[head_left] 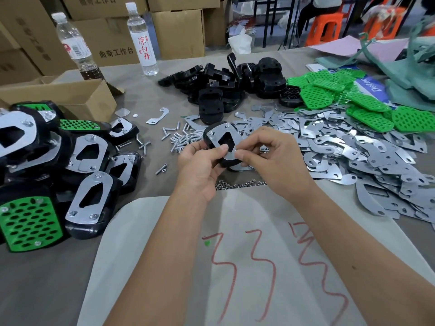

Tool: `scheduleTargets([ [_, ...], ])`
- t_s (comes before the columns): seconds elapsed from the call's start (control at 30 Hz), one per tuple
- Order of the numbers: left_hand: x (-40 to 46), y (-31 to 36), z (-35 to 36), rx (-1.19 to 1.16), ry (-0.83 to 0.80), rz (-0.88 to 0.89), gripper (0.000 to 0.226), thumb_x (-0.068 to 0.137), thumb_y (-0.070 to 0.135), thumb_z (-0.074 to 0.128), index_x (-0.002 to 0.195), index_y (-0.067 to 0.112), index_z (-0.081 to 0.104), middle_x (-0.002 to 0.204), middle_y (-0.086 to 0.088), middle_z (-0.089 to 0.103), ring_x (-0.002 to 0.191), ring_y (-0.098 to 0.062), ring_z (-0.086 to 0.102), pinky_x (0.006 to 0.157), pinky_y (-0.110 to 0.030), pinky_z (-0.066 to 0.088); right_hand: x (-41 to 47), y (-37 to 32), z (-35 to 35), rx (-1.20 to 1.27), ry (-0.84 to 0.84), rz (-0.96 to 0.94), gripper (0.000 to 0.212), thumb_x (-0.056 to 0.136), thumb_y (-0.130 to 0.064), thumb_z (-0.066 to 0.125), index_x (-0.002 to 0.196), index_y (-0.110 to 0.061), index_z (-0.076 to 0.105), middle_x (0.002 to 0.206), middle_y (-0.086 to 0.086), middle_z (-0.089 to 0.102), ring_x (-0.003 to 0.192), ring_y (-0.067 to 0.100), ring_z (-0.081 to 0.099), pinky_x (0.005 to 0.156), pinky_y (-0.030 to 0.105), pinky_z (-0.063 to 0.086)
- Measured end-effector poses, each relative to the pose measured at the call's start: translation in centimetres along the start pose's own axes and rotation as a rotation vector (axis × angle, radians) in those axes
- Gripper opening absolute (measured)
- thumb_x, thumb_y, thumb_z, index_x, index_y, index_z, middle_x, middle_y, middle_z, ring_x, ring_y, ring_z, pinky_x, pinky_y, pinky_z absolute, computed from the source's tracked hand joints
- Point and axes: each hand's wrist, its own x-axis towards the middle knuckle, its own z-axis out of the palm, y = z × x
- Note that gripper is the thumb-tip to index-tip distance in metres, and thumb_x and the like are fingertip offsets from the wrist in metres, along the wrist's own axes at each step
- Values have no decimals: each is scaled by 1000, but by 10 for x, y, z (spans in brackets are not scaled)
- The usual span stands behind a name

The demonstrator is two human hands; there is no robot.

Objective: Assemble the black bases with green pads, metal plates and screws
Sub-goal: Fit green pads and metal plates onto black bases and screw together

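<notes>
Grey cloth-covered worktable (58, 274) fills the view, cardboard boxes stacked behind it. Left of the hands, a heap of finished black-and-green assemblies (54, 170); beyond them, loose black plastic bases (226, 88); to their right, shiny flat metal plates (353, 147) and perforated green pads (367, 102). Centre stage: a black base with a metal plate screwed on (222, 143), held above the small steel screws (179, 137). Left hand (202, 165) grips its edge; right hand (268, 156) pinches the plate's corner. Looks light, rigid, slick; best held by the plastic rim.
</notes>
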Motion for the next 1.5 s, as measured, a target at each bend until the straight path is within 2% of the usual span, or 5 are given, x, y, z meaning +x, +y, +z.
scheduleTargets([
  [0.2,-1,-4,6,-85,74,15,29,84,-19,68,100,4,58,70,-8,75,59,-18,73,54,-27,58,0,3,8,-144,118,-24,13,83,-13,85,80,-18,73,83,-10,60,73,9,55,65,37,53],
  [0.63,-7,-8,11,-101,151,73,40,84,-17,69,119,-3,57,91,-19,74,65,-24,74,57,-30,59,1,6,4,-35,69,43,15,83,-11,87,91,-15,75,81,7,60,76,41,58,69,58,55],
  [1.07,-7,-7,9,-167,215,65,47,85,-18,68,129,-11,56,107,-27,73,68,-22,74,62,-33,63,-6,-2,7,66,-3,73,72,107,-50,45,74,12,62,56,11,49,56,-2,54,56,12,36],
  [1.3,-7,-6,10,-179,228,56,44,86,-19,67,129,-11,57,116,-30,72,79,-27,74,59,-30,61,-6,-8,5,73,82,78,53,109,-47,44,67,-27,70,50,15,38,50,28,51,55,26,36],
  [1.5,-6,-7,9,-138,245,54,44,84,-18,69,126,-8,59,112,-26,74,79,-26,76,61,-32,62,-6,-5,-2,62,126,58,78,108,-51,44,55,7,45,47,21,36,43,21,35,47,28,27],
])
